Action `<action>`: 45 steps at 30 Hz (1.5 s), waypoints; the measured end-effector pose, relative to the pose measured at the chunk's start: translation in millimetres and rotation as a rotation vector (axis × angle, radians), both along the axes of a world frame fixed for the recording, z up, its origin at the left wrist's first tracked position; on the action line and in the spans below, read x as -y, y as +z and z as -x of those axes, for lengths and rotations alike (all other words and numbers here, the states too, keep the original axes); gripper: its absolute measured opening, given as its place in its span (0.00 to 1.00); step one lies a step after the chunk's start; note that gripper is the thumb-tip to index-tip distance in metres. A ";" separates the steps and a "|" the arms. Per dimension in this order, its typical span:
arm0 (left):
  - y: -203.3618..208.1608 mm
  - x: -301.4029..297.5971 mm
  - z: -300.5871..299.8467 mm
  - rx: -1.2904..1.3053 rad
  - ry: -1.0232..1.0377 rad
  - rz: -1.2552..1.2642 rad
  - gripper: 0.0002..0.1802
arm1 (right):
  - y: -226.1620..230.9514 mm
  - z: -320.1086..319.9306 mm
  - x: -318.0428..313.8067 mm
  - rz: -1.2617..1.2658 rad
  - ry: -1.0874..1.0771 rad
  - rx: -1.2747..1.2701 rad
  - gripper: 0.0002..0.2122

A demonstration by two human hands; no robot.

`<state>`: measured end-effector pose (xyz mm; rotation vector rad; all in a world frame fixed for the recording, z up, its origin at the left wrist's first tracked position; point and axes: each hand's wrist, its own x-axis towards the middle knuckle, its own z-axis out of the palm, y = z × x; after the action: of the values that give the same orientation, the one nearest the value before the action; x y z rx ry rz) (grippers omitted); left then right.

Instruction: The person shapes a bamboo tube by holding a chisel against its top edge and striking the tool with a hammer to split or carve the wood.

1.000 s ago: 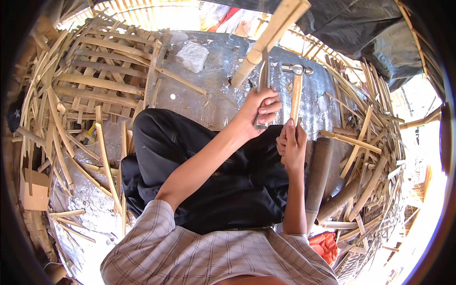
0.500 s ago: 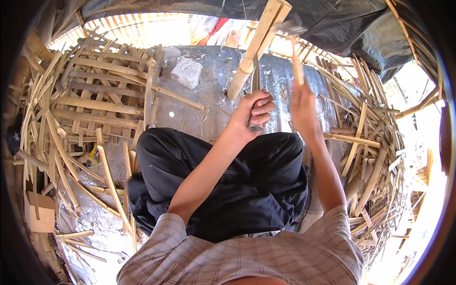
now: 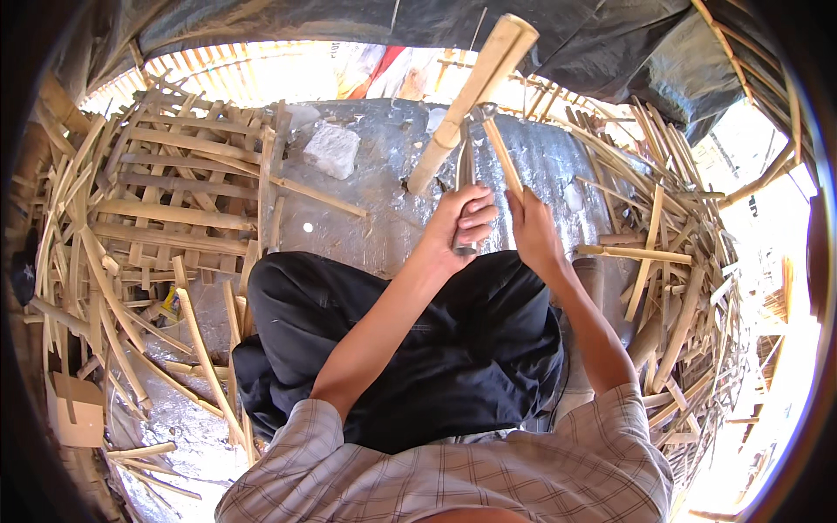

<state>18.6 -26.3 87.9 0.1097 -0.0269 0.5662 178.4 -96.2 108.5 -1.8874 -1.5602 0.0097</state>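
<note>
My left hand (image 3: 466, 218) is closed around the tubular handle of a metal knife-like tool (image 3: 467, 166), whose upper part lies against a thick piece of bamboo (image 3: 445, 135). I cannot make out the exact kind of tool. The bamboo stands up at a tilt, its lower end on the dark sheet and a lengthwise groove or split along its upper part. In my right hand (image 3: 534, 228) is a hammer (image 3: 503, 155), gripped by its light wooden handle. The hammer's metal head is at the upper end of the metal tool, beside the bamboo.
A pale stone block (image 3: 332, 150) rests on the dark sheet (image 3: 379, 131). Stacked bamboo strips (image 3: 179, 209) fill the left side, and a heap of split bamboo (image 3: 676, 288) lies at the right. A cardboard box (image 3: 77, 410) stands at lower left. Black plastic sheeting (image 3: 602, 61) hangs at the back.
The hammer has come down and to the left, from a blurred raised position to the top of the metal tool. My left hand keeps its grip at the bamboo.
</note>
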 end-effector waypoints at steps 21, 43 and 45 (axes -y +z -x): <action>-4.3 2.9 -2.3 -0.021 -0.029 0.000 0.09 | 84.3 13.6 -17.3 -0.235 0.011 -0.301 0.13; -13.4 -9.4 -1.1 0.023 -0.098 -0.011 0.11 | 14.1 1.1 -5.3 0.156 -0.016 0.068 0.14; -12.7 -2.8 0.8 -0.036 -0.105 -0.041 0.13 | 36.9 15.1 -14.3 0.120 -0.042 0.048 0.14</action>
<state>17.8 -23.5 75.2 0.1574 -0.0091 0.4591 163.3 -81.9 145.4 -2.0269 -1.5824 0.0403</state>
